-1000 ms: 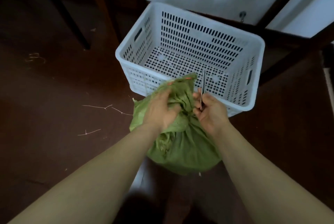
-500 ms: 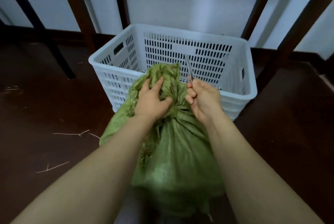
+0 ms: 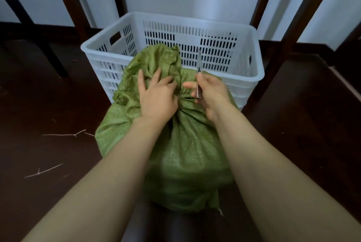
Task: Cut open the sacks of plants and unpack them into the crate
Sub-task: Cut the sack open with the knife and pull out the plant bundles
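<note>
The sack (image 3: 181, 154) at centre frame hides the floor of the crate (image 3: 175, 15) behind it, and I cannot make out its tie. My right hand (image 3: 213, 93) grips a thin blade (image 3: 199, 62), handle hidden; my left hand (image 3: 158, 99), clutching earlier, now presses the bunched neck with fingers spread.

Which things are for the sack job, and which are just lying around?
For the job: green sack, white crate, blade in the right hand, left hand pressing the sack.
Just lying about: dry twigs, dark wooden legs behind.
</note>
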Motion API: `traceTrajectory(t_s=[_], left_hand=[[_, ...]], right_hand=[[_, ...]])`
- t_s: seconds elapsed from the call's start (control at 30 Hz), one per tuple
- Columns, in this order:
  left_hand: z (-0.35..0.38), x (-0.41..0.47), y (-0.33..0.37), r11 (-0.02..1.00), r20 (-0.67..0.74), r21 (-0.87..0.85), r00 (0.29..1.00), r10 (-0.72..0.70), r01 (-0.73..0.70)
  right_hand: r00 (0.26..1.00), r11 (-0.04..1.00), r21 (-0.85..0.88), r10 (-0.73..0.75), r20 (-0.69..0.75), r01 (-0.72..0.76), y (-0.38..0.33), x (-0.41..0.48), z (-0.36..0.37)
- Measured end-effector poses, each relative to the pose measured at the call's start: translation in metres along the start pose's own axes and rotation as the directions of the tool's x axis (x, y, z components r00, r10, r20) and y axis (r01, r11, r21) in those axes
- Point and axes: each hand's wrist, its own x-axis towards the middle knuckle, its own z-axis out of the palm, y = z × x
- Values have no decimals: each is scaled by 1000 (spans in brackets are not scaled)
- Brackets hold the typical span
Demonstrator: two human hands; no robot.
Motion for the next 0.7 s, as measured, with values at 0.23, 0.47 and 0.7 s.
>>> traceTrajectory(t_s=[0.23,0.47,0.7], left_hand=[[8,-5,-27,977,301,138,933,-196,161],[2,-4,-45,932,114,-273,970,-214,238],[-24,5,-34,808,-103,-579,973,-206,110]], right_hand=[[992,1000,11,-7,128,6,9,2,5],[974,919,-333,-171,147,211,10,0,3],[942,871,-367,-268,203,326,1,-1,8]])
